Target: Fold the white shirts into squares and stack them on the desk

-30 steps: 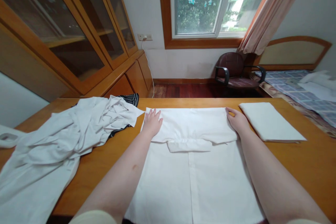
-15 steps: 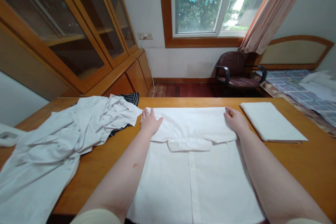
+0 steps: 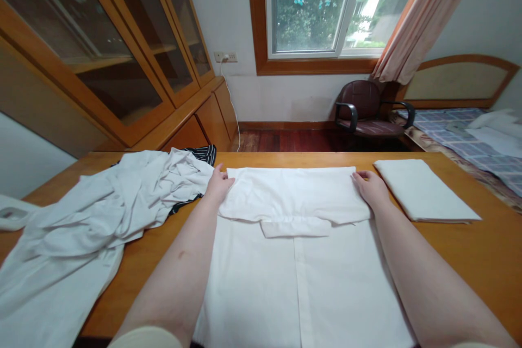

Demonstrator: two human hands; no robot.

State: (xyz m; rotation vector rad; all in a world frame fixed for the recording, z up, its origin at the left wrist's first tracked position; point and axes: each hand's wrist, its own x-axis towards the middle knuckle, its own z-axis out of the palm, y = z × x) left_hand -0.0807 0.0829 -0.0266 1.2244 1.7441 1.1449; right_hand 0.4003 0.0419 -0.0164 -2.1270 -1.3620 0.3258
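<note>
A white shirt (image 3: 261,277) lies spread on the table in front of me, its button strip running down the middle. The top part is folded over, and the collar (image 3: 296,228) sticks out below that fold. My left hand (image 3: 220,184) is closed at the fold's far left corner, thumb on the cloth and fingers at the edge. At the far right corner, my right hand (image 3: 370,189) pinches the shirt's edge between thumb and fingers. The undersides of both grips are hidden.
A crumpled heap of white clothing (image 3: 101,212), with black striped cloth (image 3: 204,153) under it, covers the table's left side. A folded white cloth (image 3: 424,190) lies at the right. Beyond the wooden table (image 3: 460,272) stand an armchair (image 3: 362,103) and a glass-fronted cabinet (image 3: 138,27).
My left hand has slid left from lying spread on the fold to its outer edge. My right hand has shifted slightly right and lower, still at its corner.
</note>
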